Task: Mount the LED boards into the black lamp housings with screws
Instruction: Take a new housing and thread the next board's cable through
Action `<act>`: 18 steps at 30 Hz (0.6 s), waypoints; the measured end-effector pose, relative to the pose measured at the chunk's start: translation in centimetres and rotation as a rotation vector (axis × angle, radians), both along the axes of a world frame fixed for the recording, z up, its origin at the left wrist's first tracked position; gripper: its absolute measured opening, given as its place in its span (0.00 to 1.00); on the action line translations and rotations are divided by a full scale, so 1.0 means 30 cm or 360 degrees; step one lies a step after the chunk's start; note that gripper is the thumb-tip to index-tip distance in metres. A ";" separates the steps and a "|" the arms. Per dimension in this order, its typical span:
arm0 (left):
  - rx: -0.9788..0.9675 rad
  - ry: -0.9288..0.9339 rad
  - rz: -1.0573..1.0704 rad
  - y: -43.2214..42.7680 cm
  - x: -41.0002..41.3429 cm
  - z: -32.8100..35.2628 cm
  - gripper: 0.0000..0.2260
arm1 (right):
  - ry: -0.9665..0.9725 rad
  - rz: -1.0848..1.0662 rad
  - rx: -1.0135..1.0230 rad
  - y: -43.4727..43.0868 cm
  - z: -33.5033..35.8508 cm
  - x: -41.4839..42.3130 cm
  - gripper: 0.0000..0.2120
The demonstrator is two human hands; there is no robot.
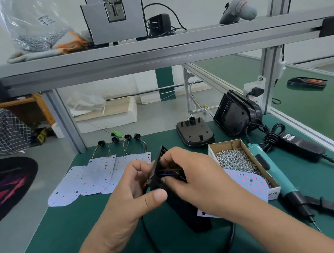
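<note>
Housing (183, 209): black, held tilted over mat (70, 240). Left hand (126, 196) grips its side, thumb pressed on the wall. Right hand (196, 178) curls its fingers inside, seemingly pinching wires (165, 173).

Handling advice: steady the shell and feed the leads fully through before seating board (249, 181), which leans on box (226, 145) beneath the right wrist.

Box: open cardboard, filled with loose screws (237, 159).

Bag (36, 22), on upper shelf: small metal parts, probably screws.
</note>
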State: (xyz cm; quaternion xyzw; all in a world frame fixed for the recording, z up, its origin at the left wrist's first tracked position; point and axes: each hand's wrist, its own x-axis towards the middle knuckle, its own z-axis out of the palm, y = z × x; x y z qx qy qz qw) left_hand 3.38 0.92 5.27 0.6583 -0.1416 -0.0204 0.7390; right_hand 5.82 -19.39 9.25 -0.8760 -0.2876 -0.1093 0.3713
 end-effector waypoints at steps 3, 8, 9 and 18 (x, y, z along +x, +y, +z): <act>-0.0038 -0.0002 0.0016 -0.017 0.000 -0.005 0.38 | 0.0043 0.0119 0.0026 -0.010 0.003 0.008 0.10; -0.0177 0.0086 -0.0076 -0.031 -0.006 0.000 0.44 | 0.0029 0.0167 0.0022 -0.009 -0.005 0.006 0.09; -0.0173 0.0078 -0.0081 -0.033 -0.006 0.001 0.42 | 0.0036 0.0156 0.0045 -0.009 -0.008 0.008 0.09; -0.0224 0.0164 -0.0110 -0.051 -0.012 0.002 0.53 | 0.0241 0.0294 0.0325 -0.017 -0.022 0.029 0.14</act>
